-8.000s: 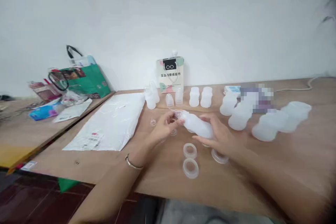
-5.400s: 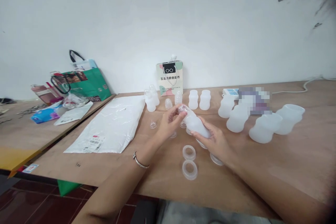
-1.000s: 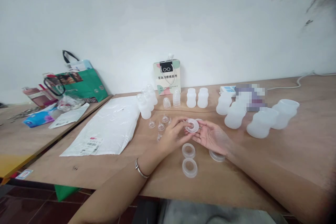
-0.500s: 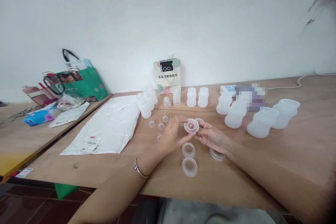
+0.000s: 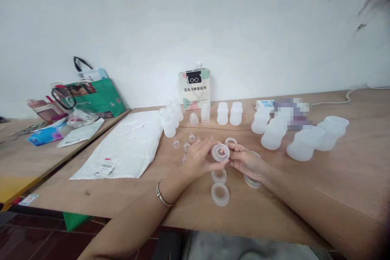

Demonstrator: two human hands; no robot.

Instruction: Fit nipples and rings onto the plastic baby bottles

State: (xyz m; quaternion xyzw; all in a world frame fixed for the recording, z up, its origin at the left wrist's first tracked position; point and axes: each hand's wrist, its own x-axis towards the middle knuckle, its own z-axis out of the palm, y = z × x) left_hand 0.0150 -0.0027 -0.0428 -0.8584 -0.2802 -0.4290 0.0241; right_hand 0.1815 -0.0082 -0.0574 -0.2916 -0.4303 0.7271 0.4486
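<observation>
Between both hands I hold a translucent bottle collar ring (image 5: 217, 153) with a clear nipple seated in its opening. My left hand (image 5: 199, 158) pinches it from the left, thumb below and fingers above. From the right, my right hand (image 5: 246, 161) grips its edge. Just below lie two loose collar rings, the nearer ring (image 5: 219, 195) fully in sight. Another ring (image 5: 252, 182) is partly under my right wrist, and a further ring (image 5: 230, 141) lies behind the hands. Several clear nipples (image 5: 187, 146) stand left of my left hand, some partly hidden by it.
Frosted bottles (image 5: 300, 144) stand at the right, and two bottles (image 5: 235, 113) at the back. Bottles with domed caps (image 5: 167, 122) are beside a white plastic mailer (image 5: 122, 142). Clear caps (image 5: 205, 114) stand before a paper bag (image 5: 195, 89). A green bag (image 5: 103, 97) sits far left.
The held ring has come slightly lower and turned, its face now more toward me. Both hands have shifted a little with it and keep their hold.
</observation>
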